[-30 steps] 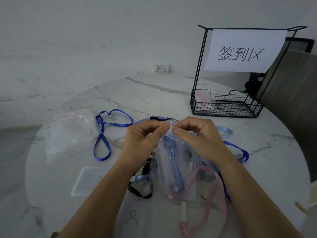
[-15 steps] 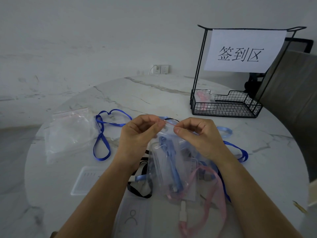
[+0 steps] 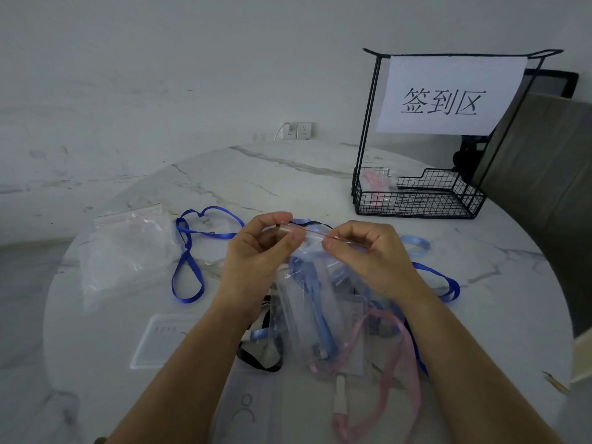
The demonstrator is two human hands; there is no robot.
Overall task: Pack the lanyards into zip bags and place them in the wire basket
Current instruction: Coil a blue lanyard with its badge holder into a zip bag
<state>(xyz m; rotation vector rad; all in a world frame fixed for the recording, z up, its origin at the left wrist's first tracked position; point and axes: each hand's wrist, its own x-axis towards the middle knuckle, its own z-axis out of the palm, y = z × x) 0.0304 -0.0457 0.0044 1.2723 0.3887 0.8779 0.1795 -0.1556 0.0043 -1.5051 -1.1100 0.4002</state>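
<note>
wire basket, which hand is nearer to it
Right. The right hand pinches the zip bag just in front of the wire basket, slightly to its left; the left hand pinches the bag farther left.

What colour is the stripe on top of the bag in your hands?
The zip bag has a red stripe, head view.

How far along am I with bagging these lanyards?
Done: one packed bag sits in the wire basket. In hand: left hand and right hand pinch the red seal of the zip bag, a blue lanyard inside. Left: the dark blue lanyard and pink lanyard lie loose on the table; spare bags lie ready.
</note>
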